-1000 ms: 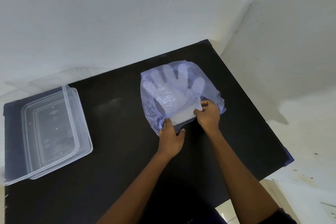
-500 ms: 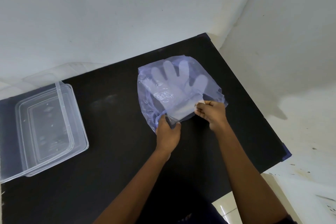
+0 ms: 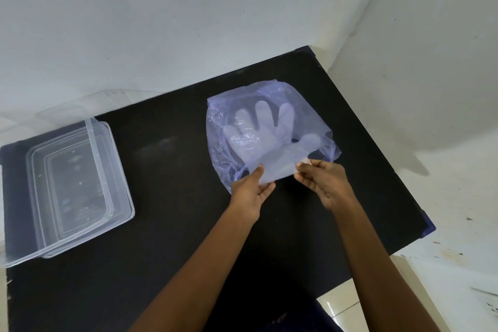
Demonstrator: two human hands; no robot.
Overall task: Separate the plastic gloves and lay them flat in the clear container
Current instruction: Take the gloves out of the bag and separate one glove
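A stack of thin clear plastic gloves (image 3: 258, 132) lies fingers-away inside a bluish see-through plastic bag (image 3: 310, 105) on the black table (image 3: 172, 170). The glove cuff (image 3: 277, 166) sticks out of the bag's near opening. My left hand (image 3: 250, 191) pinches the cuff's left side with the bag edge. My right hand (image 3: 323, 178) pinches the cuff's right corner. The clear container (image 3: 78, 186) stands at the table's left end, well away from both hands, with nothing visible inside.
A clear lid (image 3: 94, 143) leans upright along the container's far and right side. White walls close in behind and to the right of the table. The table's right corner (image 3: 428, 229) is close to my right arm. Tiled floor (image 3: 342, 307) shows below.
Both hands have drawn slightly toward me and lifted, pulling the glove cuff further out of the bag. The bag's near edge has risen with them.
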